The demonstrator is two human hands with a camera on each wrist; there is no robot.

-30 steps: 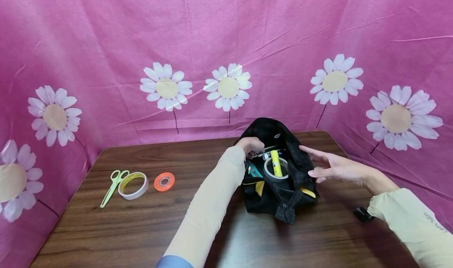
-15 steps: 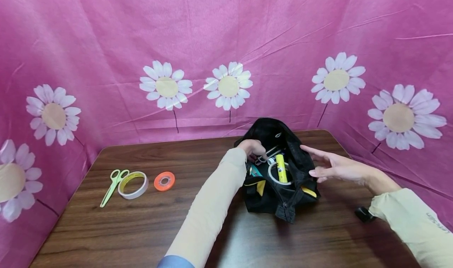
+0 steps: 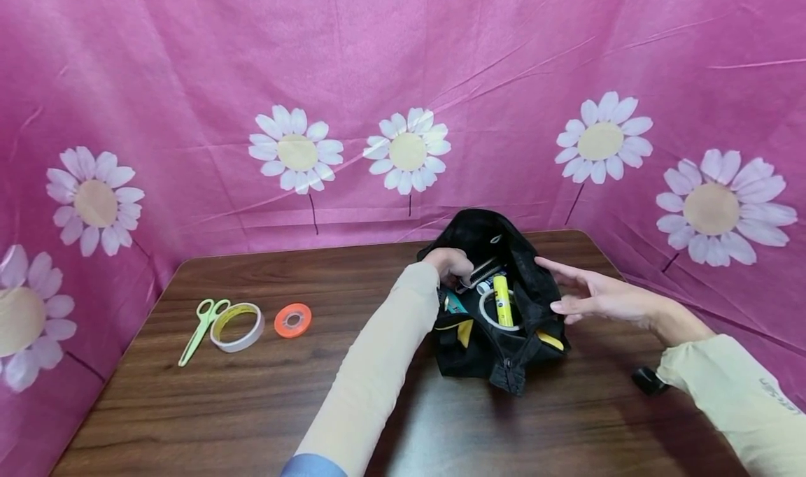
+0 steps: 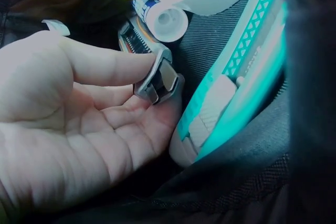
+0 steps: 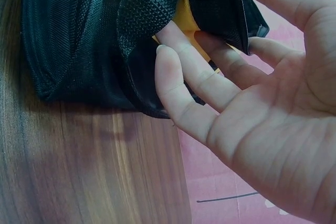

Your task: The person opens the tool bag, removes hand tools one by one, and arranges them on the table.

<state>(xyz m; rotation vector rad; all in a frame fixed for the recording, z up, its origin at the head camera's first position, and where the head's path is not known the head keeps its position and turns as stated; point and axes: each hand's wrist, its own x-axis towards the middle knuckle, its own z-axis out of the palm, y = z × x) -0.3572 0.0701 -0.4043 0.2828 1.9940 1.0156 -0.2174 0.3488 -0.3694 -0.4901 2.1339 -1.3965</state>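
A black bag (image 3: 469, 354) with yellow trim stands unzipped on the table. My left hand (image 3: 450, 264) reaches inside it; in the left wrist view its thumb and fingers pinch the metal end of a silver-and-black box cutter (image 4: 137, 39), which has a toothed track. Beside those fingers lies a teal box cutter (image 4: 210, 111) with a grey slider. Also in the bag are a yellow glue stick (image 3: 502, 301), a white tape roll (image 3: 485, 309) and a blue-and-white tube (image 4: 160, 19). My right hand (image 3: 598, 298) touches the bag's right side with extended fingers, some of them behind a strap (image 5: 149, 11).
On the left of the wooden table (image 3: 252, 407) lie green scissors (image 3: 204, 330), a tape roll (image 3: 238, 329) with a yellow inner ring, and a flat orange ring-shaped roll (image 3: 292, 320). A pink flowered cloth (image 3: 504, 57) hangs behind and around the table.
Inside the bag, the glue stick and white tape roll have shifted slightly right and down. The silver-and-black box cutter has come more into sight by the left hand. My right hand stays at the bag's side.
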